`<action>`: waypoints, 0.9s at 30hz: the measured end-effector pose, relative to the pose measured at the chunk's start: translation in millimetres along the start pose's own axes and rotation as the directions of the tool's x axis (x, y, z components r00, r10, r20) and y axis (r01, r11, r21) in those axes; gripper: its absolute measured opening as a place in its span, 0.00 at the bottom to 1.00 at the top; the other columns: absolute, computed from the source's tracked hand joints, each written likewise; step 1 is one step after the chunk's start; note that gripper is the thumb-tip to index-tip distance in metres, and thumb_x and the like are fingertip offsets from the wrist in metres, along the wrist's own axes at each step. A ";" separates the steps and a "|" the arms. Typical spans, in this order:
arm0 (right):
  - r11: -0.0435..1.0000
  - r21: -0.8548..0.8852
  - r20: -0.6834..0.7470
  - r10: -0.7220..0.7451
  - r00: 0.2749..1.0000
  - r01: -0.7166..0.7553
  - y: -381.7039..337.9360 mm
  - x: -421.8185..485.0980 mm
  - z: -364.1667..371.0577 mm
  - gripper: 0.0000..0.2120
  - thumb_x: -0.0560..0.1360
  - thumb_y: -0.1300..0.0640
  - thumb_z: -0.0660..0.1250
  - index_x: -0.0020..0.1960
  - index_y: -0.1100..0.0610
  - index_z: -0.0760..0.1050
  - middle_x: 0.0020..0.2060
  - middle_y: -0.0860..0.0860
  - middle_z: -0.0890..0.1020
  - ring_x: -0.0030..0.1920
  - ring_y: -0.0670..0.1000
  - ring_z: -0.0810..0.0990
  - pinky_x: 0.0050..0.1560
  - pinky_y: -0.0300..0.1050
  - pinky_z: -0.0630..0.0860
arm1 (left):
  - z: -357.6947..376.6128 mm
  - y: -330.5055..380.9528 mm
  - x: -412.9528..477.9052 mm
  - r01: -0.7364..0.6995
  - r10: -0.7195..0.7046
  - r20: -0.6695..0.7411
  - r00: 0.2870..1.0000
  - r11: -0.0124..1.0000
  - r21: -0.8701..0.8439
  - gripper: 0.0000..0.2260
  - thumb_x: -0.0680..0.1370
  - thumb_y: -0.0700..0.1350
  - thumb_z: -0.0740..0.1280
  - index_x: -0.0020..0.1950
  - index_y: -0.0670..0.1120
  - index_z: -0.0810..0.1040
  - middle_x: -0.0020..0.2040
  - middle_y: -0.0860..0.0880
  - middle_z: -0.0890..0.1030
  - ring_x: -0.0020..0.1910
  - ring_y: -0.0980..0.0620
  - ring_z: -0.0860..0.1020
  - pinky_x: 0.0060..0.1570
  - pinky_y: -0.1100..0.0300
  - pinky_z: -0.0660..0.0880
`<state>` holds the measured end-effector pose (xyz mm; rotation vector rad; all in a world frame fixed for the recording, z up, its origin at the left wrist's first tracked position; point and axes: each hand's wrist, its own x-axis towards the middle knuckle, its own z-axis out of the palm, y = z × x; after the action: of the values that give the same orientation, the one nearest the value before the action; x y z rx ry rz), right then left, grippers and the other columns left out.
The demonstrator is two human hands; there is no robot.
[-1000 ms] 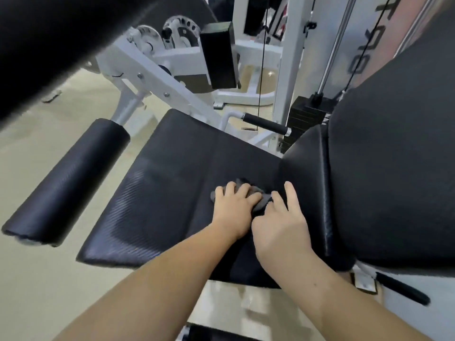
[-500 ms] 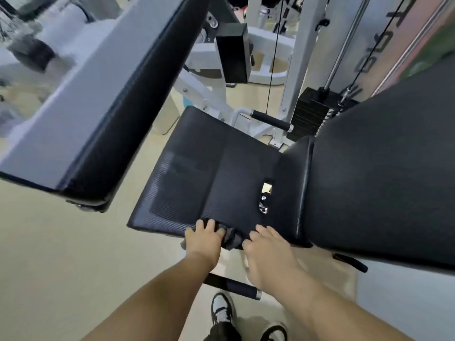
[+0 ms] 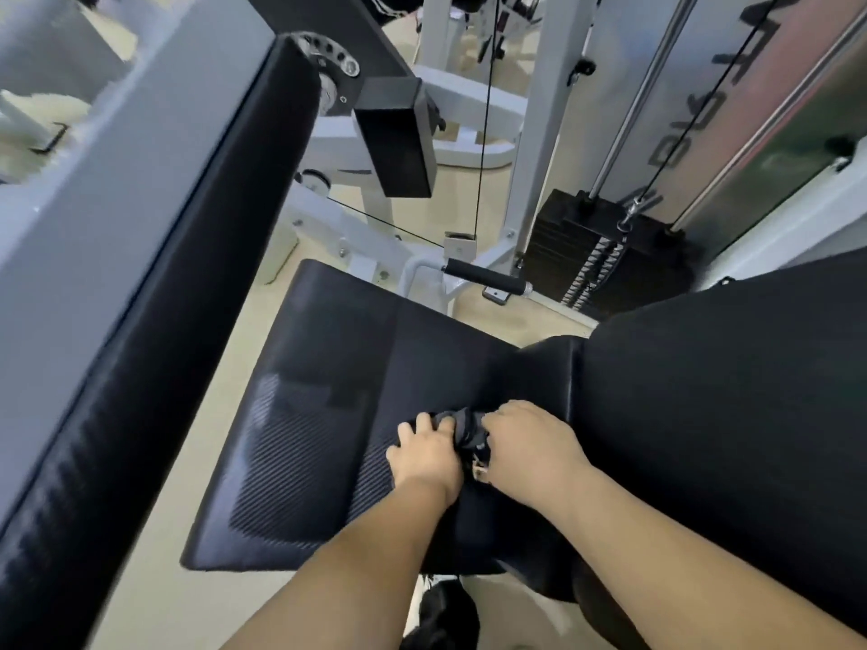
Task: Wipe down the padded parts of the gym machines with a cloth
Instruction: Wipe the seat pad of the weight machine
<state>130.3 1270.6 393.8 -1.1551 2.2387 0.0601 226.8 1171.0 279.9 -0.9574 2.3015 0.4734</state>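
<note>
Left hand (image 3: 426,455), right hand (image 3: 532,450) grip cloth (image 3: 463,426) on seat (image 3: 338,363).

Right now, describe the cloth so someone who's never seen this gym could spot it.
Find the black seat pad mid-view. Where it joins the backrest, the left hand and right hand meet. The cloth is the crumpled dark-grey bundle between them, wrinkled unlike the taut padding.
</note>
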 end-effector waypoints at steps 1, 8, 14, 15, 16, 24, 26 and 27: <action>1.000 -0.007 -0.004 0.006 1.000 -0.006 7.1 11.7 -5.4 0.12 0.79 0.54 0.65 0.62 0.54 0.77 0.60 0.50 0.78 0.67 0.52 0.72 0.66 0.44 0.69 | -6.9 6.8 12.3 -0.017 0.017 -0.012 1.000 1.000 0.015 0.25 0.80 0.46 0.64 0.77 0.54 0.63 0.71 0.47 0.65 0.69 0.41 0.63 0.63 0.43 0.69; 0.973 -0.222 -0.071 0.046 0.996 -0.061 45.7 113.2 -39.4 0.15 0.80 0.56 0.62 0.65 0.53 0.77 0.62 0.52 0.79 0.66 0.57 0.74 0.65 0.49 0.69 | -57.7 45.9 132.2 -0.187 0.266 -0.241 0.933 0.933 0.306 0.31 0.78 0.48 0.67 0.78 0.55 0.59 0.72 0.45 0.64 0.67 0.38 0.64 0.58 0.43 0.67; 0.937 -0.313 0.071 0.185 0.980 -0.155 61.4 154.9 -18.2 0.13 0.79 0.56 0.62 0.62 0.50 0.78 0.58 0.50 0.81 0.61 0.55 0.77 0.55 0.49 0.73 | -17.2 59.8 146.9 -0.199 0.282 -0.190 0.940 0.910 0.364 0.40 0.75 0.52 0.70 0.78 0.57 0.46 0.76 0.45 0.56 0.71 0.36 0.59 0.62 0.41 0.64; 0.938 -0.314 0.072 0.180 0.981 -0.149 60.3 156.6 -15.5 0.13 0.79 0.55 0.62 0.61 0.49 0.78 0.58 0.51 0.81 0.61 0.55 0.77 0.56 0.50 0.73 | -10.2 59.3 138.2 -0.200 0.274 -0.168 0.947 0.911 0.359 0.41 0.75 0.53 0.70 0.78 0.56 0.46 0.75 0.45 0.56 0.70 0.37 0.59 0.62 0.42 0.65; 0.939 -0.311 0.086 0.181 0.980 -0.146 59.9 158.6 -14.5 0.12 0.79 0.54 0.61 0.61 0.50 0.77 0.59 0.51 0.81 0.62 0.55 0.76 0.57 0.50 0.74 | -4.7 58.9 128.7 -0.197 0.258 -0.149 0.955 0.922 0.334 0.40 0.76 0.53 0.69 0.79 0.55 0.47 0.75 0.44 0.57 0.70 0.37 0.60 0.63 0.42 0.65; 0.958 -0.183 0.277 0.265 0.924 -0.220 60.4 172.0 -38.2 0.16 0.77 0.56 0.68 0.65 0.51 0.77 0.62 0.52 0.79 0.62 0.56 0.77 0.59 0.50 0.76 | -46.9 15.0 98.1 -0.384 0.374 0.092 0.923 0.875 0.296 0.22 0.78 0.57 0.64 0.72 0.55 0.71 0.67 0.44 0.66 0.65 0.40 0.65 0.56 0.46 0.70; 0.968 -0.125 0.277 0.245 0.929 -0.218 60.0 179.6 -38.7 0.12 0.77 0.57 0.67 0.60 0.51 0.78 0.56 0.51 0.80 0.54 0.55 0.77 0.51 0.47 0.75 | -86.9 4.5 114.9 -0.279 0.312 -0.063 0.948 0.910 0.308 0.23 0.78 0.58 0.62 0.73 0.55 0.69 0.65 0.45 0.67 0.64 0.41 0.66 0.54 0.47 0.71; 0.974 -0.068 0.260 0.227 0.938 -0.217 58.0 186.6 -34.8 0.10 0.78 0.57 0.67 0.59 0.53 0.78 0.53 0.51 0.79 0.51 0.55 0.77 0.48 0.47 0.74 | -110.5 -0.1 127.3 -0.172 0.230 -0.201 0.952 0.947 0.272 0.23 0.79 0.58 0.62 0.73 0.55 0.68 0.65 0.45 0.68 0.64 0.41 0.66 0.54 0.47 0.72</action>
<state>-11.3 1160.6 308.6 -0.8508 2.1220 0.3326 112.4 1047.2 281.8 -0.6842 2.6090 0.1483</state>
